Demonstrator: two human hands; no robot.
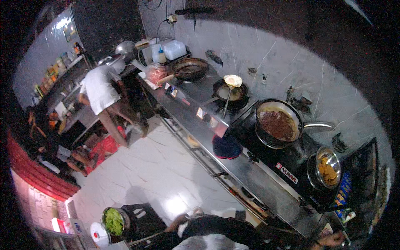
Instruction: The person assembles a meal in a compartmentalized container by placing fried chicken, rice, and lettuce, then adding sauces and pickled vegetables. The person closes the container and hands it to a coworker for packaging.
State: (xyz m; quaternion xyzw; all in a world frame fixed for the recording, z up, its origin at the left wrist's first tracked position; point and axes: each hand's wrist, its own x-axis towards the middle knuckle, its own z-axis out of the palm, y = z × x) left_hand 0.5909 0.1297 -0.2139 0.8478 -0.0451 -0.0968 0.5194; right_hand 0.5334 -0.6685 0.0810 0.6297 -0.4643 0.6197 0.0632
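Note:
Near the lower edge, my left hand (179, 221) hangs beside my dark clothing, small and dim; its fingers do not show clearly. A metal bowl of shredded green vegetable (113, 221) stands to its left. At the lower right, my right hand (332, 240) reaches out beside the stove's near end, next to a thin pale edge. Whether its fingers grip that edge is hard to make out. Closest to it on the stove side is a metal bowl with orange-brown food (328, 167). Beyond this sits a wide pan of dark brown sauce (276, 124) with a long metal handle.
A fried egg (233, 81) rests on a turner over a smaller pan (234, 96). Farther back are a dark pan (189, 68) and a bag of pinkish food (156, 74). A dark blue cloth (227, 147) lies on the counter edge. Two people work at the left.

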